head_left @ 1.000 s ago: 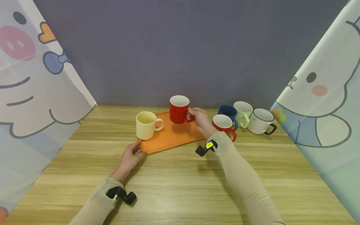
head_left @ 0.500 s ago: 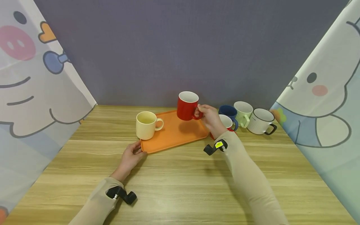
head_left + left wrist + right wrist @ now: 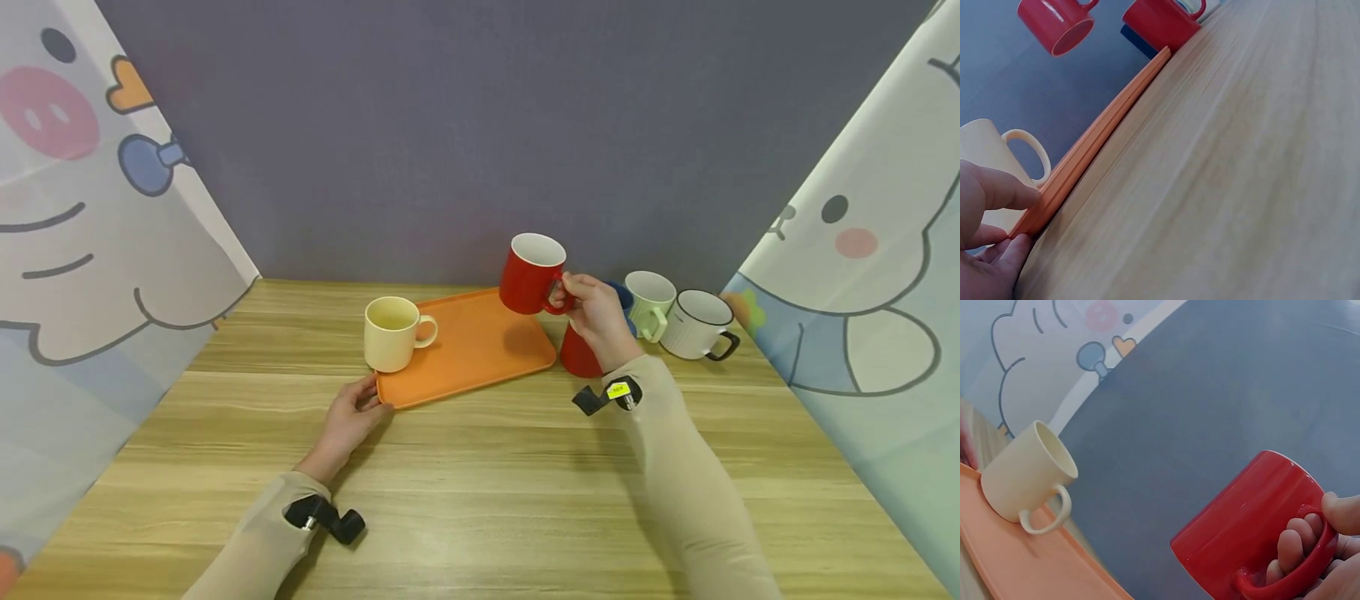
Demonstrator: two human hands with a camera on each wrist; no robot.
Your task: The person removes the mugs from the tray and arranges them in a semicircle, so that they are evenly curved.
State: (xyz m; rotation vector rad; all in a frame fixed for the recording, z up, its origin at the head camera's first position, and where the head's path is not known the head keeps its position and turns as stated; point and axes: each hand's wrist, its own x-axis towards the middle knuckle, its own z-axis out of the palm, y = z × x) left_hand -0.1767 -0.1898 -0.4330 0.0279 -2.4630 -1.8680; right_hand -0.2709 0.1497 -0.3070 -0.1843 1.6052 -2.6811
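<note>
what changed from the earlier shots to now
The right hand, holding the red mug by its handle, has carried it rightward and slightly up in the head view, toward the right end of the orange tray. Nothing was taken hold of or let go. The left hand still pinches the tray's near left corner; the yellow mug stays put.

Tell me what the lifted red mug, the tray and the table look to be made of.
Lifted red mug: probably ceramic, glossy glaze; bright highlights, white inside. Orange tray: likely plastic, satin; one even color, raised rim. Table: wood or wood-look laminate, soft sheen; grain shows, real or printed unclear.
</note>
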